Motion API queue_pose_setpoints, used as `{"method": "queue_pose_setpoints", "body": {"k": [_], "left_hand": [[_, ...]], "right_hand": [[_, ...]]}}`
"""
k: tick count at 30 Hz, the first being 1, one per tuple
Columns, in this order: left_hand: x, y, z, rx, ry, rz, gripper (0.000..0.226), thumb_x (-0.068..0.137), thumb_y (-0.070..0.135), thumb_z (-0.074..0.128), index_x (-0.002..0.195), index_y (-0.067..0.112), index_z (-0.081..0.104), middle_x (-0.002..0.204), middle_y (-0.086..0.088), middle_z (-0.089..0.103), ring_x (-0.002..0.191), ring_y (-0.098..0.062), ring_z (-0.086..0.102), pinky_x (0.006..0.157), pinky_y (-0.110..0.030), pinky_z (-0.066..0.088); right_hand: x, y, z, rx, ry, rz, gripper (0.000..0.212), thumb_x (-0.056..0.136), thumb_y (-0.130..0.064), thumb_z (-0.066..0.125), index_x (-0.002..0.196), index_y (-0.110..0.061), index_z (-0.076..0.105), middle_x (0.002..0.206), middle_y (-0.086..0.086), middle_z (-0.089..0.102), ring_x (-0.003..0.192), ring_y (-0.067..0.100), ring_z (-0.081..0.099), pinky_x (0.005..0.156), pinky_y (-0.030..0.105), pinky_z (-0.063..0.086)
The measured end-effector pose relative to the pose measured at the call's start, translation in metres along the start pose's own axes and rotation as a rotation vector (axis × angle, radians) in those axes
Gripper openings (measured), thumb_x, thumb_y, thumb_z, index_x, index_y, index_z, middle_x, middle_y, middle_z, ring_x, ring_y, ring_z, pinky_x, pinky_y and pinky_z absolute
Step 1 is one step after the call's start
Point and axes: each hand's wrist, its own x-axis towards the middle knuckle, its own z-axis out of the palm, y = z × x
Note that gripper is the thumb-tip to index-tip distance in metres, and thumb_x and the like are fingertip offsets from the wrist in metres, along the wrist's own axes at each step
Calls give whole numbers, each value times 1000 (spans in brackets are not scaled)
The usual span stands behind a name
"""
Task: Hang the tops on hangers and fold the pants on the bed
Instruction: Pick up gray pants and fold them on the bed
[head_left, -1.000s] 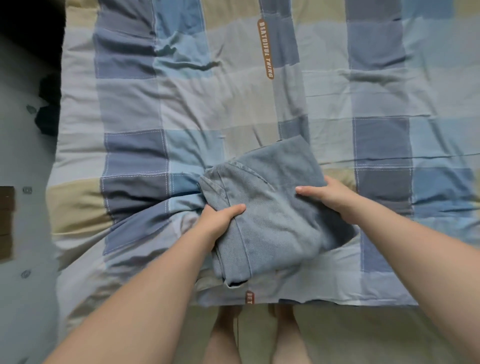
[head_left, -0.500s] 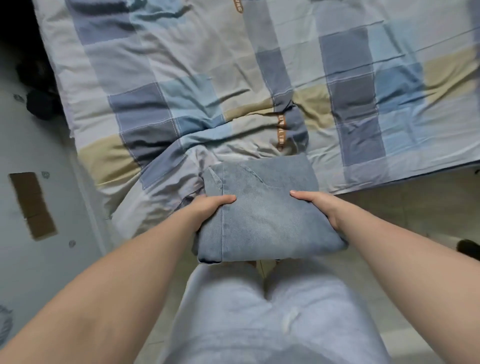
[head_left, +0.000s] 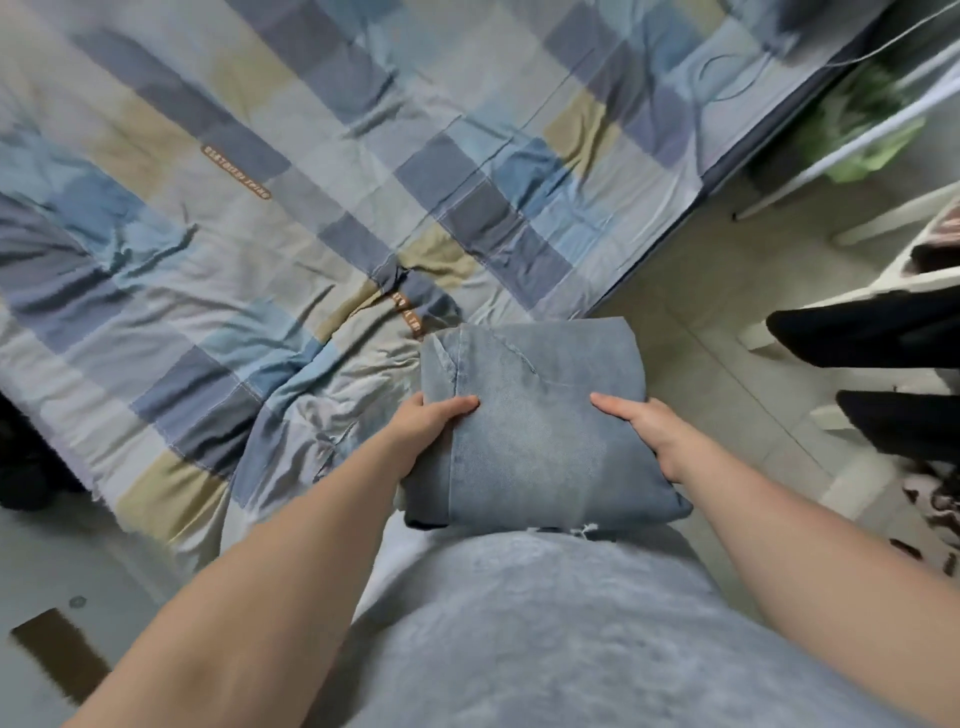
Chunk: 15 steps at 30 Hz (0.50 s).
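Folded light-blue denim pants (head_left: 535, 415) held up before torso, just off near corner of checked blue-and-beige bed (head_left: 260, 234), over floor. Grips clamped: left hand (head_left: 431, 421) on left edge, right hand (head_left: 644, 426) on right edge, thumbs on top, fingers hidden beneath. Bundle's longer side points away from body; bed lies forward-left.

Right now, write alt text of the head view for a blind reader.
A folded pair of light-blue denim pants is gripped at its sides by the left hand and the right hand, in front of a blue, grey and beige checked bedspread.
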Motion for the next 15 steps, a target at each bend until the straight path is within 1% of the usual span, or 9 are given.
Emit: {"method": "queue_pose_setpoints", "body": {"k": [1, 3, 4, 6, 8, 10, 13, 15], "left_hand": [[-3, 12, 13, 29, -11, 43, 43, 78, 32, 84, 112, 17, 63, 100, -4, 73, 84, -21, 71, 67, -30, 57], [-10, 32, 44, 77, -46, 119, 50, 75, 32, 86, 117, 16, 64, 104, -4, 74, 89, -22, 73, 79, -35, 60], [-14, 41, 61, 94, -61, 158, 51, 75, 31, 87, 119, 16, 64, 105, -4, 75, 91, -22, 73, 84, -38, 60], [-24, 58, 99, 146, -83, 235, 48, 75, 31, 87, 116, 18, 64, 106, -3, 75, 93, -22, 73, 88, -39, 59], [-37, 72, 143, 208, -105, 311, 47, 74, 33, 87, 113, 21, 65, 106, -1, 75, 94, -20, 73, 89, -39, 59], [-52, 83, 192, 258, -125, 387, 44, 74, 35, 87, 111, 23, 66, 105, 1, 75, 95, -19, 72, 91, -39, 58], [-77, 93, 272, 312, -171, 490, 28, 78, 29, 85, 98, 26, 66, 101, 3, 75, 91, -16, 72, 84, -35, 59], [-92, 98, 327, 339, -226, 539, 29, 79, 28, 84, 101, 24, 66, 100, 2, 75, 89, -15, 73, 80, -32, 59]], "right_hand": [[-9, 0, -14, 45, 21, -31, 43, 83, -21, 79, 120, -6, 65, 105, 11, 75, 87, 27, 73, 67, 34, 57], [-28, -1, -46, 122, 53, -96, 36, 83, -20, 78, 116, -8, 67, 99, 9, 76, 83, 24, 73, 66, 32, 57], [-38, -1, -63, 160, 62, -129, 29, 85, -18, 77, 111, -9, 68, 94, 7, 76, 78, 21, 73, 63, 30, 56], [-57, -2, -101, 225, 83, -194, 19, 86, -15, 75, 104, -10, 70, 87, 4, 76, 71, 18, 73, 57, 26, 56], [-75, 0, -145, 265, 110, -271, 20, 86, -14, 75, 104, -11, 70, 88, 5, 77, 73, 18, 74, 57, 26, 57], [-92, 4, -194, 310, 141, -345, 24, 84, -14, 76, 107, -12, 69, 94, 5, 78, 79, 20, 75, 64, 28, 57], [-115, 15, -269, 376, 178, -445, 32, 83, -11, 76, 113, -15, 65, 102, 4, 77, 89, 21, 75, 74, 32, 57], [-131, 25, -319, 419, 223, -513, 33, 83, -8, 75, 113, -16, 65, 102, 3, 77, 92, 21, 74, 77, 32, 56]]}}
